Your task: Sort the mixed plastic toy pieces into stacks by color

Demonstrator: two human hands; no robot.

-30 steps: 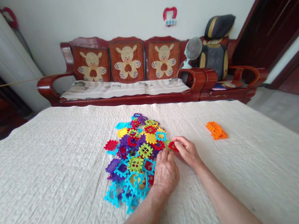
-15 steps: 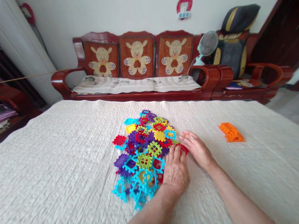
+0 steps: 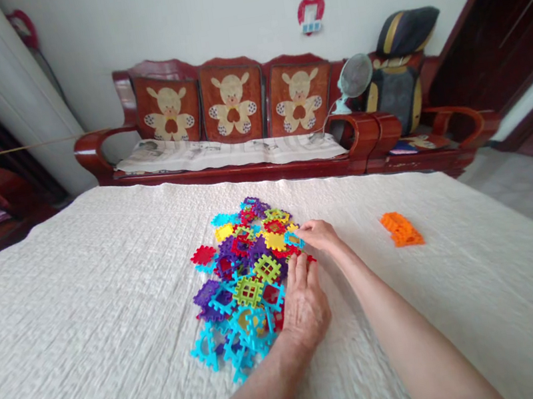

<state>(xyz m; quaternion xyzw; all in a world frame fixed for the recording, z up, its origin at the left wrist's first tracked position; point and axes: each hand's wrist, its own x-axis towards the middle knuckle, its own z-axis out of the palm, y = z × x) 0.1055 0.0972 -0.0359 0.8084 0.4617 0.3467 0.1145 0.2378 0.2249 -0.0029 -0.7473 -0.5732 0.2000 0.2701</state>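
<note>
A heap of notched plastic building tiles (image 3: 249,291) in light blue, purple, red, green and yellow lies on the pale bedspread (image 3: 100,300). My left hand (image 3: 306,302) rests palm down along the heap's right side, fingers stretched forward over red tiles, partly hiding them. Farther out, my right hand (image 3: 320,234) has its thumb and fingers brought together at the right edge of a light-blue square tile (image 3: 294,240). That tile still lies on the heap, beside a yellow tile (image 3: 274,241).
Orange tiles (image 3: 401,229) sit in a separate small pile to the right. Beyond the bed stands a wooden sofa (image 3: 236,170) with bear-patterned cushions (image 3: 232,100). A small fan (image 3: 355,76) and a chair with a massage pad (image 3: 396,94) are at the right.
My right hand has moved forward from beside the left fingers to the light-blue tile, its fingers closing from flat to a pinch. My left hand stays at the heap. The view has turned slightly right.
</note>
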